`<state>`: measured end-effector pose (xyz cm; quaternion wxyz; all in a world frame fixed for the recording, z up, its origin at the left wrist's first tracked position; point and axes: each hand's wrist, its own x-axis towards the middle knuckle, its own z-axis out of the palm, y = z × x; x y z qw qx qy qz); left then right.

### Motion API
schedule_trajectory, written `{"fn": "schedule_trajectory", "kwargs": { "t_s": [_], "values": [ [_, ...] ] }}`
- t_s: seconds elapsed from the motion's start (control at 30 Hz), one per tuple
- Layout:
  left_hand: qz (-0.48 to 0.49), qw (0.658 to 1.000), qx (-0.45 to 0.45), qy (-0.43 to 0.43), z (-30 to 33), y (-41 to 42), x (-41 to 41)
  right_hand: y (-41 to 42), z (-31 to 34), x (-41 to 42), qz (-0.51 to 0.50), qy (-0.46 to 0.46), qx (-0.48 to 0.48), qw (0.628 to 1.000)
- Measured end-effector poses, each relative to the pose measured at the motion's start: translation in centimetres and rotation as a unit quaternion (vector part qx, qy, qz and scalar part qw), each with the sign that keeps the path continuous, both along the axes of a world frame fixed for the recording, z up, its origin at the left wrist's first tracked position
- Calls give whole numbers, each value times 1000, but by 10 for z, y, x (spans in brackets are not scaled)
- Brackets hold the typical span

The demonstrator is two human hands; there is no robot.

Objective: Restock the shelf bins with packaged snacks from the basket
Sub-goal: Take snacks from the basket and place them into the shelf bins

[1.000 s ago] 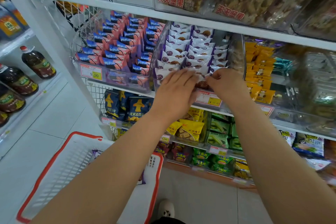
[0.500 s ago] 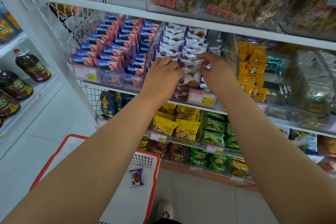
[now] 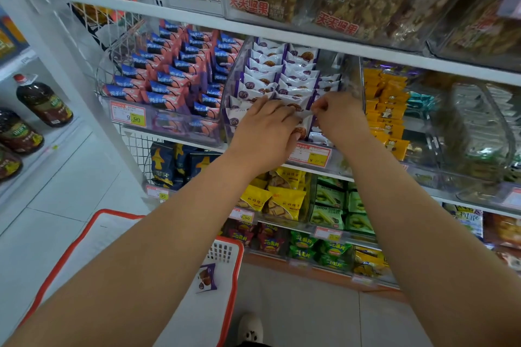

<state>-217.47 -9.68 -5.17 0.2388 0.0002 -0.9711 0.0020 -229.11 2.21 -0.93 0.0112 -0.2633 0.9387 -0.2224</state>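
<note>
- Both hands are up at the clear shelf bin (image 3: 229, 93) in the middle of the frame, which holds rows of white-and-purple snack packs (image 3: 282, 70).
- Left hand (image 3: 265, 132): back toward the camera, fingers curled down over the front packs in the bin, thumb near a pack showing a round brown cookie; fingers clamped on a front pack, exact grip partly hidden.
- Right hand (image 3: 339, 118): fingers pinched together on the crinkled top edge of a front pack (image 3: 303, 115), just right of the left hand.
- The two hands are nearly touching, the pack edge between them.
- Red-rimmed white basket (image 3: 234, 276) at lower centre, on the floor under the left forearm; one purple snack pack (image 3: 207, 277) lies inside near its right wall.
- Bin of blue-and-pink packs (image 3: 169, 79) just left of the worked bin, with a price tag (image 3: 128, 115) reading 9.90 on its front.
- Yellow packs (image 3: 386, 110) in the bin to the right.
- Price tag (image 3: 308, 154) below the hands on the shelf edge.
- Upper shelf: clear bags of nut snacks (image 3: 361, 0), price tag 8.00 at top.
- Lower shelves: yellow, green and red packs.
- Oil bottles (image 3: 42, 101) on shelving at left of frame.
- Shoe tip (image 3: 251, 328) at bottom centre.
</note>
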Motion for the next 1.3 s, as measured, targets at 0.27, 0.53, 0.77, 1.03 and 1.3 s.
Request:
{"fn": "schedule_trajectory", "kwargs": {
  "t_s": [0.27, 0.53, 0.77, 1.03, 1.3],
  "values": [
    [-2, 999, -40, 12, -14, -1, -5, 2, -1, 1, -5, 20, 1, 1000],
    [11, 998, -14, 60, -11, 1, -5, -18, 22, -10, 106, -34, 76, 991],
    [18, 992, 35, 116, -10, -8, 15, -8, 7, -6, 102, -39, 71, 991],
    [22, 978, 128, 161, -22, -10, 61, 1, -3, 92, 139, 98, -194, 966],
    [163, 949, 263, 62, -97, -48, 190, -28, -102, 216, 225, -183, -183, 939]
  ]
}}
